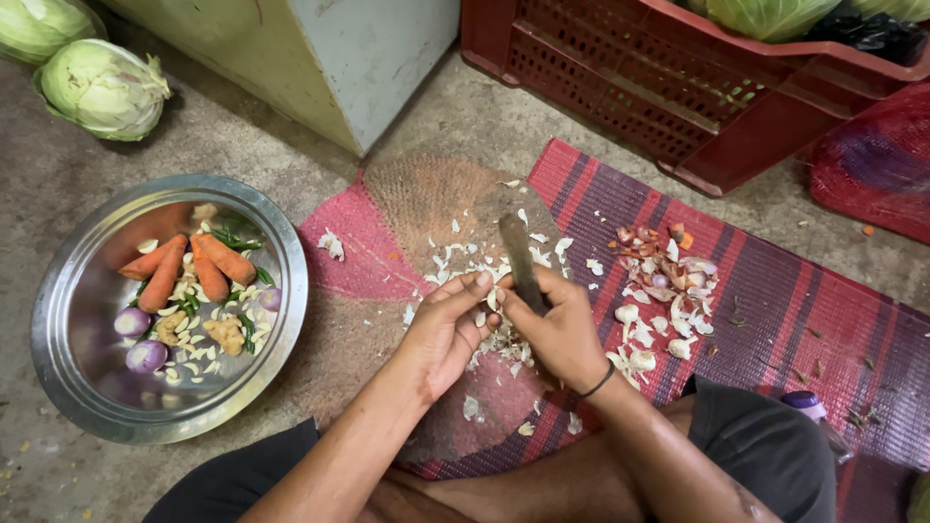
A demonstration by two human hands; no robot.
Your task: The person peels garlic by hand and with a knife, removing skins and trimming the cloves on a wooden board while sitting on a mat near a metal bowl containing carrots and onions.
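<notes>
Steel knife (pixel 520 261) gripped in right hand (pixel 560 329), frame centre; left hand (pixel 448 324) pinches garlic clove (pixel 491 298); peels (pixel 668 281) lie right.

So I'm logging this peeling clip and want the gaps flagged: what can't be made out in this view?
- What the left hand pinches: a small pale piece, hidden by its fingertips.
- The knife handle: wrapped inside the right hand.
- The cabbage at top left: cut off by the edge.
- The red crate contents: cut off by the top edge.
- The bottle: mostly behind the knee.
</notes>
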